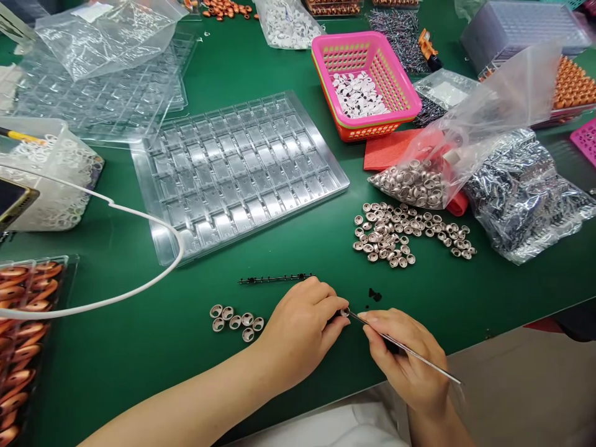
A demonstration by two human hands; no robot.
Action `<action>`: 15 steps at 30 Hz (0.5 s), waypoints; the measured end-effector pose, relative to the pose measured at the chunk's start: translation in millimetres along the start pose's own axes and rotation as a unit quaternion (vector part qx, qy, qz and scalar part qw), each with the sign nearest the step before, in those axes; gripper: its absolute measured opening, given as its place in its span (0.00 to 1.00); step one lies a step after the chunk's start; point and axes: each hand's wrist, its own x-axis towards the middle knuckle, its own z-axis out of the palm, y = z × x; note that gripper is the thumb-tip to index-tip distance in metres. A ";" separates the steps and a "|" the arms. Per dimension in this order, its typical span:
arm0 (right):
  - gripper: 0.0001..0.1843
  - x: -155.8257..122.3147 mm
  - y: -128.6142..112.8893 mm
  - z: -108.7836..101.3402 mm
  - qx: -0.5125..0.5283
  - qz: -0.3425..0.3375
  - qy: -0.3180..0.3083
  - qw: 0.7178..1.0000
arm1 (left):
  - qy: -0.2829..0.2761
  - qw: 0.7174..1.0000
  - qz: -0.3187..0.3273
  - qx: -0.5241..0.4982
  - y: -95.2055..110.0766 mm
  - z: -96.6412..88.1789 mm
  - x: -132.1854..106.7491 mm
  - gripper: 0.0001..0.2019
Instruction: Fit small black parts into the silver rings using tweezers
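My left hand is closed, pinching a small silver ring-shaped cap between its fingertips. My right hand is closed on thin metal tweezers, whose tip touches that cap. Just left of my left hand lies a short row of several silver caps. A thin black strip of parts lies on the green mat just beyond my left hand. A few tiny black bits sit near the tweezer tip.
A loose pile of silver caps lies right of centre, spilling from a plastic bag. A clear compartment tray is at centre, a pink basket of white rings behind it. A white cable loops on the left, beside a tray of copper parts.
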 end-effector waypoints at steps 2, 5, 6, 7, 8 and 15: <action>0.23 0.7 -0.7 0.1 0.000 -0.003 -0.002 1.000 | 0.000 1.000 0.002 0.000 0.0 -0.1 -0.5 0.06; 0.23 0.8 -0.6 0.3 -0.006 -0.011 -0.004 1.000 | -0.003 1.000 0.002 0.006 -0.2 -0.3 -0.4 0.06; 0.23 0.8 -0.2 0.5 -0.007 -0.014 -0.004 1.000 | -0.005 1.000 0.000 0.007 -0.4 -0.4 -0.1 0.06; 0.23 0.9 0.5 0.8 -0.008 -0.016 -0.004 1.000 | -0.005 1.000 -0.001 0.008 -0.5 -0.5 0.4 0.06; 0.23 1.2 1.1 1.0 -0.007 -0.018 -0.003 1.000 | -0.005 1.000 -0.001 0.009 -0.5 -0.8 1.0 0.06; 0.15 10.5 -8.6 4.4 -0.026 -0.018 0.016 0.999 | 0.012 0.999 0.036 0.016 -4.7 -2.8 0.0 0.10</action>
